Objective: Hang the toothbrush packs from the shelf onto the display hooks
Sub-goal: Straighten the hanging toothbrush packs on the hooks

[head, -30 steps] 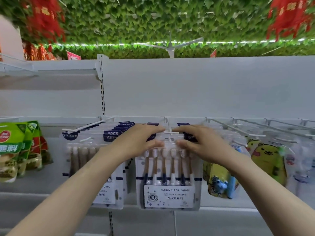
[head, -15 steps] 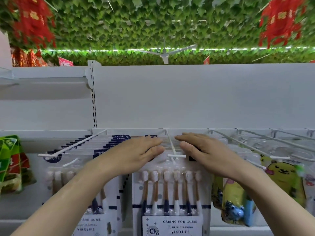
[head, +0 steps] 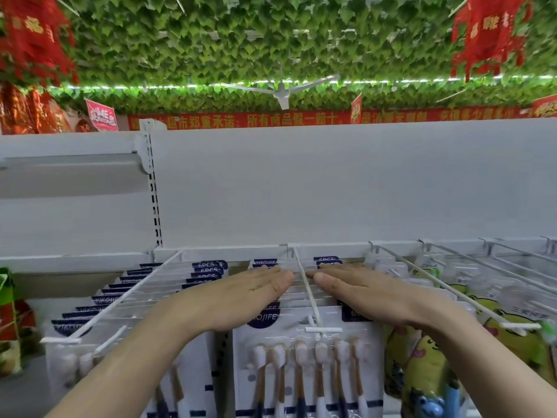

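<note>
Several white toothbrush packs [head: 304,369] with dark blue labels hang in a row on the middle display hook [head: 307,294], a white wire rod with a cross tip. My left hand [head: 238,297] lies flat on the pack tops left of the rod, fingers straight. My right hand [head: 364,294] lies flat on the tops right of the rod, fingers straight too. A second row of the same packs [head: 156,294] fills the left hook [head: 120,300].
Yellow cartoon-print children's packs [head: 428,366] hang on hooks at the right. Green and red bags [head: 9,321] hang at the far left. A white back panel [head: 331,188] rises behind the hooks, with a bare shelf [head: 69,173] at upper left.
Both hands slid backward along the hook, from the front pack's top to the packs behind it. The fingers have flattened. The camera has tilted upward and closer.
</note>
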Tool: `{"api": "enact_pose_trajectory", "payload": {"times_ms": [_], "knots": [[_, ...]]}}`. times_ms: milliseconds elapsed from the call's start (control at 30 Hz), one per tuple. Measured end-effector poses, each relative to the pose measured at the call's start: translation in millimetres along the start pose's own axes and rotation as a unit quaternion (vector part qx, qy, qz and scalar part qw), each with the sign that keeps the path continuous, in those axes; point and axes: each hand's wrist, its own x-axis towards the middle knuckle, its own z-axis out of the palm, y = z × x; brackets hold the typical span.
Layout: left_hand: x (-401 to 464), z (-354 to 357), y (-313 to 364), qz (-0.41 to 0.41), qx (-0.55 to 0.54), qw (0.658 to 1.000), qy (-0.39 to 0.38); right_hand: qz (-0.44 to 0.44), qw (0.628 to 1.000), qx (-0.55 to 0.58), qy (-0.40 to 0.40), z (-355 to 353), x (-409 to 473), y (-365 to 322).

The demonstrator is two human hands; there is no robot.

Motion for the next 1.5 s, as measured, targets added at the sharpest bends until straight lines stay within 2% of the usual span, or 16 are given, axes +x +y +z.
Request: {"api": "enact_pose_trajectory", "payload": {"times_ms": [167,767,900,1167,1367,1500], "knots": [[9.8,-3.6,-1.5,-0.021,-0.013,1.000,-0.005,0.029,0.999,0.020,-0.009,1.0,13.8,-2.1],[36.6,-3.5,-7.0,0.000,0.025,1.000,-0.003,0.052,0.997,0.063,0.008,1.6,34.2,-4.6],[22.7,-5.7,-6.5,0.041,-0.008,0.999,0.032,0.020,0.998,0.053,0.032,3.1,21.8,4.0],[8.1,2.1,-13.8,0.054,0.028,0.998,0.019,-0.055,0.998,0.012,0.041,9.4,2.0,6.5],[8.0,2.8,-6.8,0.052,0.027,0.998,0.015,-0.058,0.997,0.005,0.048,9.5,5.3,4.2],[-2.2,2.4,-7.3,0.060,0.027,0.997,0.040,-0.069,0.995,0.009,0.069,8.8,-6.1,7.9]]}}
